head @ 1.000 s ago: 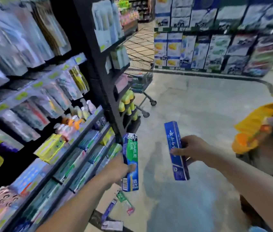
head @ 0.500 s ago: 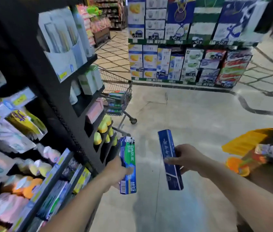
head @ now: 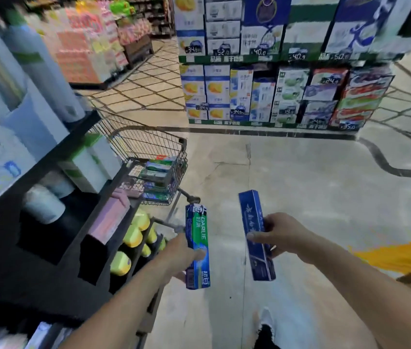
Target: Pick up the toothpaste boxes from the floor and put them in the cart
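Note:
My left hand (head: 178,256) grips a green and blue Darlie toothpaste box (head: 197,245), held upright at waist height. My right hand (head: 278,234) holds a dark blue toothpaste box (head: 256,235), also upright, a little to the right. Ahead and to the left stands a wire shopping cart (head: 146,144) with several toothpaste boxes (head: 160,172) lying in its basket. The cart is just beyond my left hand, partly hidden behind the black shelf.
A black shelf unit (head: 55,197) with bottles and packets runs along my left side. Stacked cartons with price tags (head: 275,94) fill the far side of the aisle. A yellow object (head: 400,255) sits at the right edge. Grey floor (head: 300,177) lies between.
I have walked forward along the shelf, so the cart is much nearer and larger. Both hands still hold their boxes in the same way.

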The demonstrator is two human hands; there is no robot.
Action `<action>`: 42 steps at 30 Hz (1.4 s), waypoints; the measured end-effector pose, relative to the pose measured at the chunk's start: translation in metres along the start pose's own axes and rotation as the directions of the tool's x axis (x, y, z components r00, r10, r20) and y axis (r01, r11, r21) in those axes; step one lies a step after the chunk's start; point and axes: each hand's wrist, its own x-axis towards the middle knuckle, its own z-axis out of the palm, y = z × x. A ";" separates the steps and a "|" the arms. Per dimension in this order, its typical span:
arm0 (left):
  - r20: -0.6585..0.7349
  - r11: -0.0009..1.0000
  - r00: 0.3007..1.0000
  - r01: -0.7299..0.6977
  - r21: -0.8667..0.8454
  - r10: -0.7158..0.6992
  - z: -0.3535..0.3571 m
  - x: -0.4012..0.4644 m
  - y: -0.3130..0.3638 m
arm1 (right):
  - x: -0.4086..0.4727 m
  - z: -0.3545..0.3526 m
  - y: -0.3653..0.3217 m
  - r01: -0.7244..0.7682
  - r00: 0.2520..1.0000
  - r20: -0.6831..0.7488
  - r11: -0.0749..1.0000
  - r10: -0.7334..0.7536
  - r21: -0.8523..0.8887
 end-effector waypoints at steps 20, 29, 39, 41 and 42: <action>-0.144 0.991 0.981 0.124 -0.051 -0.130 -0.150 0.299 0.178 | 0.389 -0.096 -0.193 0.075 0.976 0.214 0.971 -0.025 -0.226; -0.168 0.965 0.962 0.183 -0.190 -0.216 -0.276 0.397 0.189 | 0.536 -0.052 -0.304 0.099 0.962 0.272 0.928 0.002 -0.358; -0.270 0.873 0.895 0.212 -0.440 -0.354 -0.329 0.439 0.147 | 0.677 0.036 -0.358 0.189 0.902 0.423 0.802 0.086 -0.566; -0.265 0.843 0.876 0.243 -0.479 -0.403 -0.334 0.451 0.137 | 0.709 0.055 -0.361 0.255 0.877 0.471 0.741 0.093 -0.621; -0.266 0.836 0.866 0.261 -0.482 -0.423 -0.335 0.458 0.133 | 0.726 0.065 -0.360 0.291 0.864 0.492 0.696 0.104 -0.657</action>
